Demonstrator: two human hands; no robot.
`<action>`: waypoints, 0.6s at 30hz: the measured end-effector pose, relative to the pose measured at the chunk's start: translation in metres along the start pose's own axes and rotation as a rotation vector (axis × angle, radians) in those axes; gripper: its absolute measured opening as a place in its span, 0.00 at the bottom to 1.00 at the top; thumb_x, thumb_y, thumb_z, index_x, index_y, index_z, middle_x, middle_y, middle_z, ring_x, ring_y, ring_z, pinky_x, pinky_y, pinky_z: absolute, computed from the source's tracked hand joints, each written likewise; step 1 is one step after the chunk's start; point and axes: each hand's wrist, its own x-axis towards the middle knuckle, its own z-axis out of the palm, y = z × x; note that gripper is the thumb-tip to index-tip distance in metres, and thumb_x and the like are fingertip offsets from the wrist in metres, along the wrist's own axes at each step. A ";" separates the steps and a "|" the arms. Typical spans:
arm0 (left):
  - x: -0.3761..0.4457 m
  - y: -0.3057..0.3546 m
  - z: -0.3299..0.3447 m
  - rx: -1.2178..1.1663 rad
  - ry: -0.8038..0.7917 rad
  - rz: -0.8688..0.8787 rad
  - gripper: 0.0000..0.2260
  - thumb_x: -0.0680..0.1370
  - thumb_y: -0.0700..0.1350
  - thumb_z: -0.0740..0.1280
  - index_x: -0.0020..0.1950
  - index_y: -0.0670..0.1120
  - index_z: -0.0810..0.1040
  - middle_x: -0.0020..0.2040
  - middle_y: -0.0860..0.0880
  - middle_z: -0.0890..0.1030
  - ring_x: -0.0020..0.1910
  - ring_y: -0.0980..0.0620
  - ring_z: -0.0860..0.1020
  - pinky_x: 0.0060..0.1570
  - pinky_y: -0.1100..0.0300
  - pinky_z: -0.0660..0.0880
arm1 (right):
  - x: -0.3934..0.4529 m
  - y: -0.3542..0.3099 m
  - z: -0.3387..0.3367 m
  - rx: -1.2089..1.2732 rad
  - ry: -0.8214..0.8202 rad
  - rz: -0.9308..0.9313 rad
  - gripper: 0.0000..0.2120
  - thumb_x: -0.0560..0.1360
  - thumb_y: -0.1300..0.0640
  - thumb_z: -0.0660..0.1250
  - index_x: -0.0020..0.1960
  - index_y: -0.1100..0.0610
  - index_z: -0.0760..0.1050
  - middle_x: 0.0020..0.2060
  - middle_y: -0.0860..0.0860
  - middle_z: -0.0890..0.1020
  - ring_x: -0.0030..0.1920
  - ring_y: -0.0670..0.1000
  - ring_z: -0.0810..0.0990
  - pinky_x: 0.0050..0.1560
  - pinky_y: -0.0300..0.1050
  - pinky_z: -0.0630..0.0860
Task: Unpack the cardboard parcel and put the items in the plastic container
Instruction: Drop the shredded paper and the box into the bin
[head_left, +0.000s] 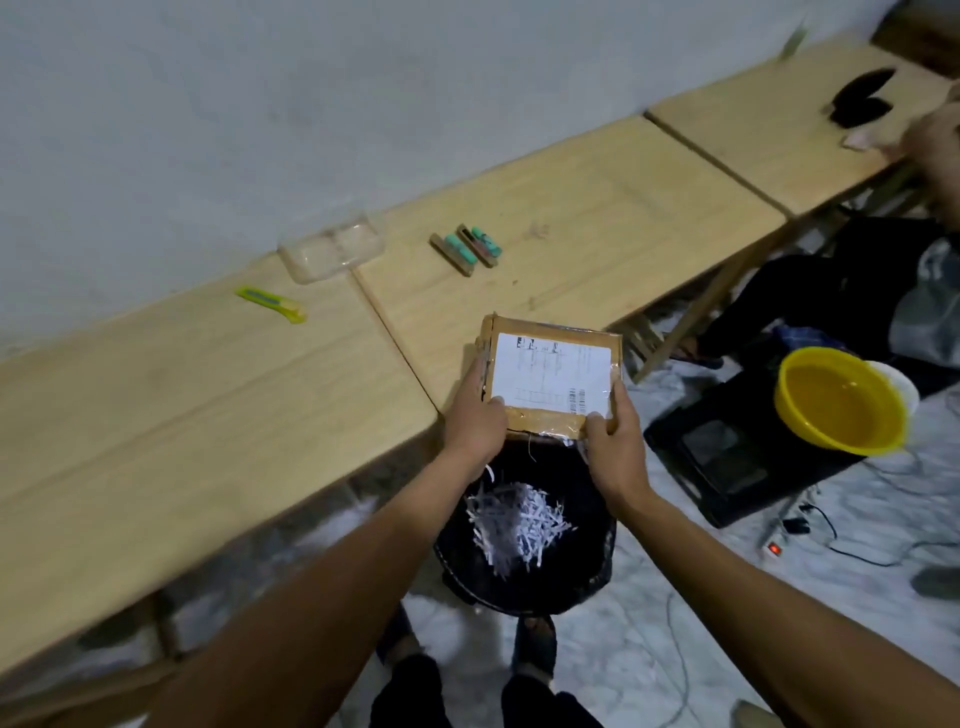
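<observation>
While you stand by the long wooden surface (208, 415), your left hand (475, 418) and right hand (613, 441) grip the flat brown cardboard parcel (550, 371) by its near corners, above a black bin (524, 525) of white paper shreds (514, 519); the clear plastic container (332, 249) sits on the surface by the wall, near a yellow box cutter (271, 303).

Bare forearms (322, 597) (sleeveless), dark trousers (415, 691).

Between my forearms gapes the black bin (524, 525), shredded paper (519, 525) inside. Far left, bare tabletop (156, 405) lets me through — only the yellow cutter (271, 303), clear container (332, 250) and two packs (466, 248) stand along the wall side.
</observation>
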 end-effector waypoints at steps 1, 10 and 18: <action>-0.005 -0.008 0.013 -0.006 -0.030 -0.021 0.32 0.80 0.35 0.57 0.77 0.64 0.54 0.76 0.56 0.63 0.36 0.58 0.75 0.31 0.69 0.68 | -0.005 0.011 -0.010 -0.001 0.011 0.012 0.29 0.79 0.63 0.55 0.75 0.40 0.59 0.65 0.47 0.76 0.54 0.48 0.79 0.46 0.49 0.79; -0.019 -0.092 0.063 0.156 0.031 0.039 0.29 0.80 0.38 0.60 0.77 0.59 0.58 0.75 0.52 0.67 0.64 0.39 0.75 0.56 0.53 0.78 | -0.046 0.097 -0.019 0.021 0.039 0.198 0.30 0.80 0.66 0.55 0.78 0.47 0.56 0.68 0.44 0.72 0.56 0.32 0.75 0.50 0.27 0.74; -0.008 -0.168 0.061 0.234 0.009 -0.272 0.29 0.79 0.39 0.59 0.77 0.58 0.59 0.70 0.48 0.74 0.35 0.51 0.75 0.38 0.56 0.69 | -0.057 0.144 0.003 -0.096 -0.189 0.331 0.27 0.79 0.66 0.57 0.76 0.51 0.59 0.66 0.50 0.74 0.60 0.48 0.75 0.55 0.38 0.71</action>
